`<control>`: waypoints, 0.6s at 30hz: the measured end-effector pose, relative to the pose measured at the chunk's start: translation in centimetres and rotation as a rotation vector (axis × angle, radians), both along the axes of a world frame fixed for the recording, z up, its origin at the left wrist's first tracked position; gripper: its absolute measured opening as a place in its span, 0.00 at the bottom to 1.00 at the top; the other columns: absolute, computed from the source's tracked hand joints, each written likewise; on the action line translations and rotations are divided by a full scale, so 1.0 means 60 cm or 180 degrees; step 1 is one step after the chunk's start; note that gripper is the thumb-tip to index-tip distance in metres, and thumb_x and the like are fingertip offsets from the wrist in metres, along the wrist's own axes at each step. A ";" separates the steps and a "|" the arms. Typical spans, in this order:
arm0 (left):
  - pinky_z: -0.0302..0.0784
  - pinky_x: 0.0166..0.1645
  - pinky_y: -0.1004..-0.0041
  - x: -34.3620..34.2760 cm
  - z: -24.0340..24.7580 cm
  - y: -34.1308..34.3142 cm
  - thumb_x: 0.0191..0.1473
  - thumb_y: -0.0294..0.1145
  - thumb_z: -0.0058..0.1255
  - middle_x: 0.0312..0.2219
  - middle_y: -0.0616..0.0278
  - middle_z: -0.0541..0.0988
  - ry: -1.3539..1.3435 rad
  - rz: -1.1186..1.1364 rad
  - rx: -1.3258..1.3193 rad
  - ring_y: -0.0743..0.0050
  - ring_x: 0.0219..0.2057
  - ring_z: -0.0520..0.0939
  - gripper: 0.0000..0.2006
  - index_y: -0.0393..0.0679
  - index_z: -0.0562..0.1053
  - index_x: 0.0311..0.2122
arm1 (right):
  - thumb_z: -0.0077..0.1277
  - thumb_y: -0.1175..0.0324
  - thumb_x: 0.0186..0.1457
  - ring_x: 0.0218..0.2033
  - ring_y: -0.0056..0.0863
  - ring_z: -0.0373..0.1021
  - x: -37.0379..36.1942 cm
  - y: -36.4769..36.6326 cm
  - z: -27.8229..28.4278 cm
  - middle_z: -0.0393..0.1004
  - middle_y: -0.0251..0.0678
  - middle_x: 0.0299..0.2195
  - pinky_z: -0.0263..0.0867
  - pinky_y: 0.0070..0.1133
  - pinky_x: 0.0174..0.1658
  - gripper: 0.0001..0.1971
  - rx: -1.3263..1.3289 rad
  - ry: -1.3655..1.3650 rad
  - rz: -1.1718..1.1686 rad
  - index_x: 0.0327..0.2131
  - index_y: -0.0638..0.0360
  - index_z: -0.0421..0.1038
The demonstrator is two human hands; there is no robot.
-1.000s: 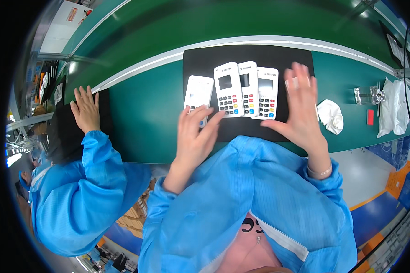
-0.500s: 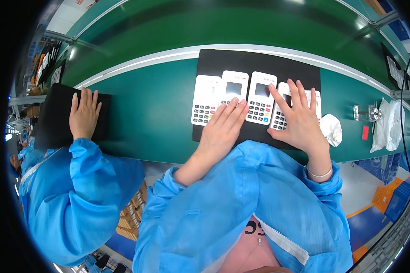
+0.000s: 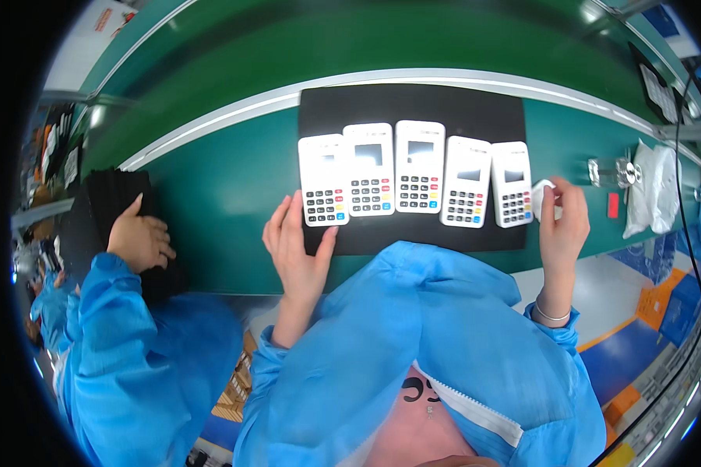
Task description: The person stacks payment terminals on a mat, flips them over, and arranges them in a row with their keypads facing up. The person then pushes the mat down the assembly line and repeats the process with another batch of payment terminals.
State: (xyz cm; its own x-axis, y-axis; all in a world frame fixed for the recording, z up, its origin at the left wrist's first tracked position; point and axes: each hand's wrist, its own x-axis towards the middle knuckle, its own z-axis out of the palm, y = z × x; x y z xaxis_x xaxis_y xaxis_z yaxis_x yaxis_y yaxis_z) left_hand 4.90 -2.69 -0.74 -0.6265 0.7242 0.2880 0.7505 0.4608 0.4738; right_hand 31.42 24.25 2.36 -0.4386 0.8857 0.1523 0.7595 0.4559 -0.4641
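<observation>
Five white payment terminals [image 3: 420, 166] lay face up in a loose row on a black mat [image 3: 413, 103], itself spread on the green worktop [image 3: 234, 194]. Keypads all pointed toward the wearer, screens away, which presumably kept each one readable at a glance; the soft-looking mat likely spared their backs from scratches. The row was slightly uneven, with the two at the right set a little lower and tilted.

The left hand [image 3: 297, 253] was at the lower corner of the leftmost terminal [image 3: 324, 183], its fingers along one side and the thumb spread apart below, perhaps to square it up; actual contact could not be told. The right hand [image 3: 566, 222], just beside the rightmost terminal [image 3: 512, 187], had thumb and fingers pinched on a crumpled white cloth [image 3: 539, 201] at the mat's edge.

Farther right stood a clear dispenser bottle [image 3: 604, 172], its fill impossible to judge, and a white plastic bag [image 3: 660, 183] whose contents were hidden. A small red block [image 3: 613, 205] lay near both. At far left, a co-worker's hand [image 3: 142, 240] rested against black material [image 3: 105, 198].
</observation>
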 end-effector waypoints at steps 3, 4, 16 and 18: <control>0.59 0.59 0.57 -0.002 0.004 0.011 0.41 0.28 0.66 0.53 0.54 0.72 0.0076 -0.0129 0.0107 0.51 0.56 0.68 0.36 0.36 0.65 0.57 | 0.54 0.76 0.50 0.35 0.32 0.68 0.021 -0.010 -0.005 0.72 0.32 0.31 0.59 0.34 0.46 0.15 0.0547 -0.0477 0.0368 0.44 0.58 0.76; 0.58 0.59 0.56 -0.005 0.003 0.013 0.41 0.28 0.66 0.54 0.54 0.71 0.0109 -0.0151 0.0041 0.51 0.57 0.67 0.36 0.35 0.65 0.58 | 0.54 0.76 0.50 0.35 0.32 0.68 0.024 -0.017 -0.006 0.72 0.32 0.31 0.59 0.34 0.46 0.15 0.0547 -0.0513 0.0320 0.44 0.58 0.76; 0.66 0.48 0.61 0.024 0.021 -0.001 0.37 0.36 0.68 0.37 0.65 0.74 0.0409 -0.1076 -0.0086 0.62 0.41 0.73 0.17 0.51 0.80 0.37 | 0.53 0.78 0.45 0.37 0.32 0.67 -0.033 -0.055 -0.028 0.71 0.34 0.35 0.58 0.27 0.44 0.22 0.0588 -0.0215 0.1288 0.49 0.59 0.73; 0.65 0.49 0.61 0.018 0.019 0.004 0.38 0.39 0.67 0.40 0.64 0.74 0.0404 -0.0822 -0.0381 0.61 0.43 0.72 0.20 0.51 0.79 0.41 | 0.52 0.80 0.45 0.37 0.33 0.68 -0.073 -0.068 -0.031 0.72 0.36 0.36 0.60 0.28 0.43 0.27 0.0457 -0.0025 0.1510 0.53 0.62 0.69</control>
